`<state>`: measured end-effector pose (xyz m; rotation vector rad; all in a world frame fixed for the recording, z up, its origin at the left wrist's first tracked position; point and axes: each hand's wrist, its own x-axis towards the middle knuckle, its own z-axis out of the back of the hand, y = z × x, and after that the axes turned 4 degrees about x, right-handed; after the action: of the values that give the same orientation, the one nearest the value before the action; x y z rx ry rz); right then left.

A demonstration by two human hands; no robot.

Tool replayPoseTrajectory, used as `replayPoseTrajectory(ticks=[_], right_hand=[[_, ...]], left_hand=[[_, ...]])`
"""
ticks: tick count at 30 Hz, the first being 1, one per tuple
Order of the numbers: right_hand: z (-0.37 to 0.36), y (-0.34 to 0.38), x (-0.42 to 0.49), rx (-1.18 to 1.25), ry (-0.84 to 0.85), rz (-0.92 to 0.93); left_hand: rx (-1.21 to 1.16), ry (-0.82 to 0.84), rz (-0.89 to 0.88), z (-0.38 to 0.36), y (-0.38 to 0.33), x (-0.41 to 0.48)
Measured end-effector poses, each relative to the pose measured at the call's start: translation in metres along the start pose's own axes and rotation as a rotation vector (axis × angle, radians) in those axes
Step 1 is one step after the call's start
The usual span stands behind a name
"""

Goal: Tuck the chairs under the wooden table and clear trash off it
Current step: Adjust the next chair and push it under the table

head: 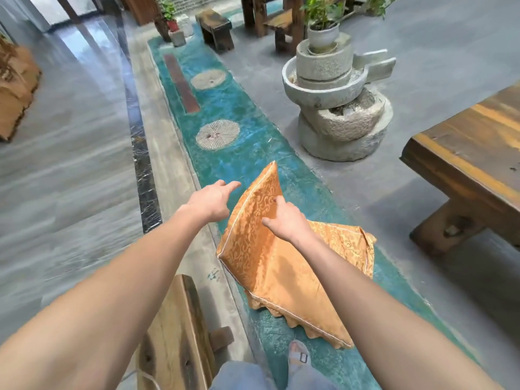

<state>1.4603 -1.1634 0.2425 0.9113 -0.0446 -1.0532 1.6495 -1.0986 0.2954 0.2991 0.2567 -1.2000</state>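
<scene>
An orange patterned cushion (267,266) is tilted up in the air in front of me, with a second orange cushion (346,243) partly hidden behind it. My right hand (284,218) grips the front cushion near its upper middle. Just left of the cushion's top corner, my left hand (211,201) is held out with the index finger extended, holding nothing. The wooden table (472,153) juts in at the right edge; I see one corner and a leg. A wooden chair or bench (174,333) stands below my left forearm.
A stacked stone mill (337,108) with a potted plant (323,26) stands between me and the table. A teal floor strip (244,114) with round inlaid stones runs away ahead. Dark wooden stools (216,29) stand at the far end. My sandalled foot (299,356) is below.
</scene>
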Motion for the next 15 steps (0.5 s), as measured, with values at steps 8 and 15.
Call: replayPoseTrajectory(ticks=[8, 15], right_hand=[[0.002, -0.003, 0.054, 0.091, -0.055, -0.098], [-0.024, -0.003, 0.106, 0.210, -0.156, -0.230]], left_hand=[[0.139, -0.005, -0.136, 0.029, -0.002, 0.084], [0.258, 0.070, -0.343, 0.016, 0.005, 0.179]])
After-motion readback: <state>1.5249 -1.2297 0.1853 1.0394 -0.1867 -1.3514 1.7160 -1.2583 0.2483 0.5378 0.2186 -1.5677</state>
